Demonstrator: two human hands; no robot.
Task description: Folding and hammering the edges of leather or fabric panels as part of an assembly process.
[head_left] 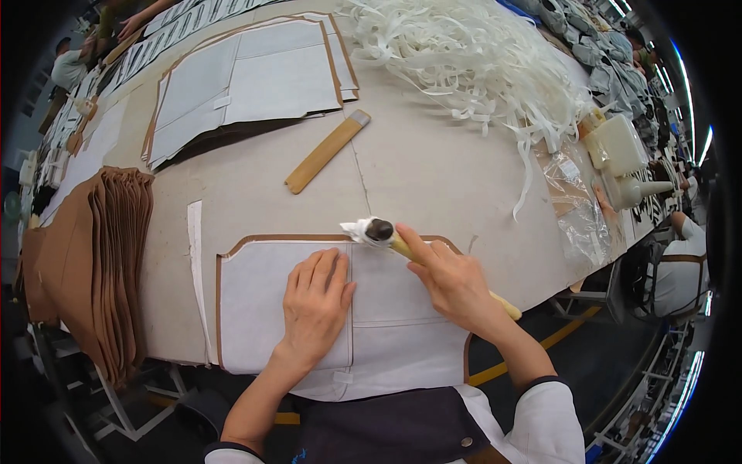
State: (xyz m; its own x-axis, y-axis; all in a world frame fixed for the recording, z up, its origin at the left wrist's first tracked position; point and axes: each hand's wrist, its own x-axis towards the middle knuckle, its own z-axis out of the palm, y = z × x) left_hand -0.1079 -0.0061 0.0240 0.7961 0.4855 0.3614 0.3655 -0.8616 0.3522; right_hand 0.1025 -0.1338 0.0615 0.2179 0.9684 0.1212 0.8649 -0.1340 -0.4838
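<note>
A pale grey panel with a brown edge (402,340) lies before me, its near side reaching over the table's edge against my apron. My left hand (315,298) rests flat on it, fingers stretched out, left of the vertical seam. With my right hand (448,282) I grip a hammer (380,230) by its yellowish wooden handle. The hammer's dark head has white material wrapped on one end and is over the panel's far brown edge, near the seam. Whether the head touches the panel I cannot tell.
Brown folded pieces (116,263) hang over the table's left edge. Behind lie stacked grey panels (263,73), a flat wooden stick (328,152) and a heap of white strips (479,58). White plastic bottles (618,147) and clear plastic bags (576,209) sit at right. Other people work nearby.
</note>
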